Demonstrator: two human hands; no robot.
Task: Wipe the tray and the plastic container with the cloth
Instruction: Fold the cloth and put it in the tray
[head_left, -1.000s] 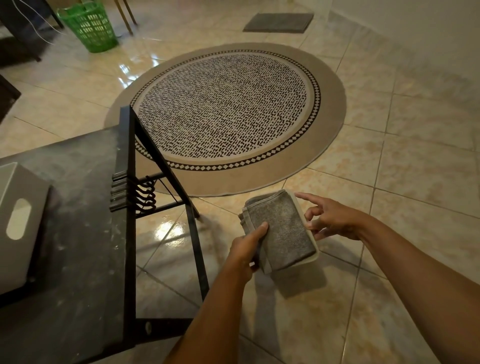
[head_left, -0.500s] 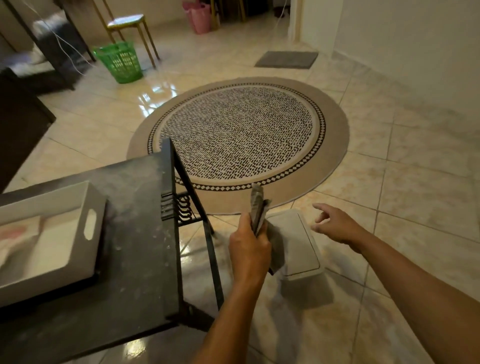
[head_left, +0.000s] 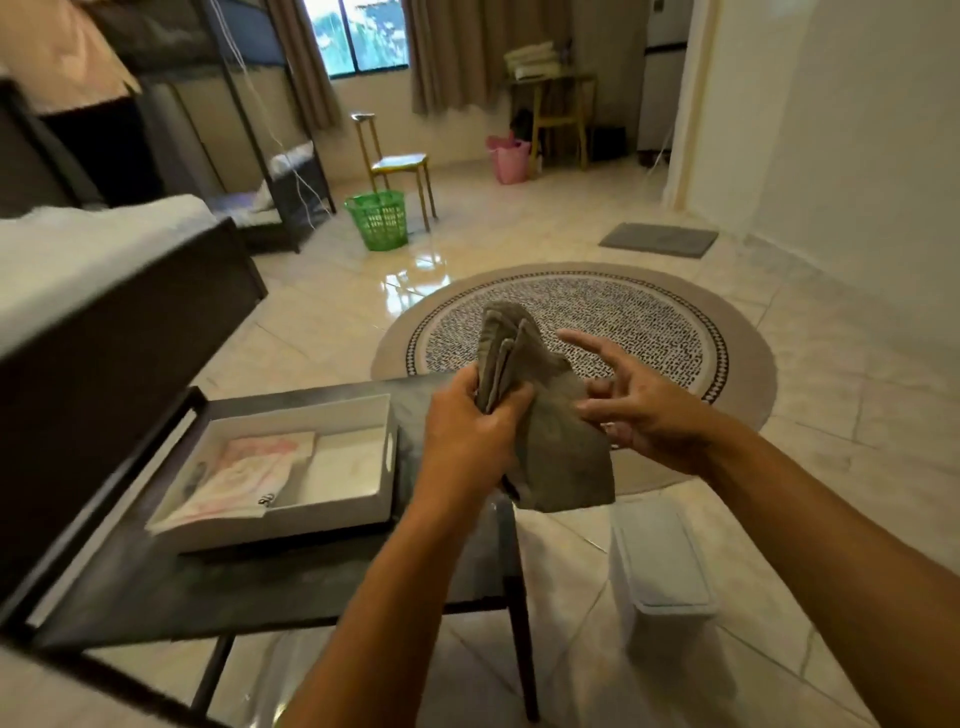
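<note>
Left hand is clamped around the bunched grey cloth, held up in the air at frame centre. Right hand sits just beside it at 3 o'clock, fingers spread and loose, apparently touching the cloth's edge, not gripping anything.

White tray sits on the dark table, at about 8 o'clock from the cloth. It isn't empty: a pink-and-white item lies in its left half, plus a small metal clip-like thing I can't identify.

Plastic container, lid on, stands on the floor at about 5 o'clock from the cloth, just off the table's right corner, clear of both hands.

Progress estimate: cloth is off both targets, so no wiping in progress. Can't tell from surfaces whether the tray or container has been wiped; no visible wet streaks on either. Looks like the cloth is being refolded or regripped. The tray's contents would likely need to come out for a full wipe.
</note>
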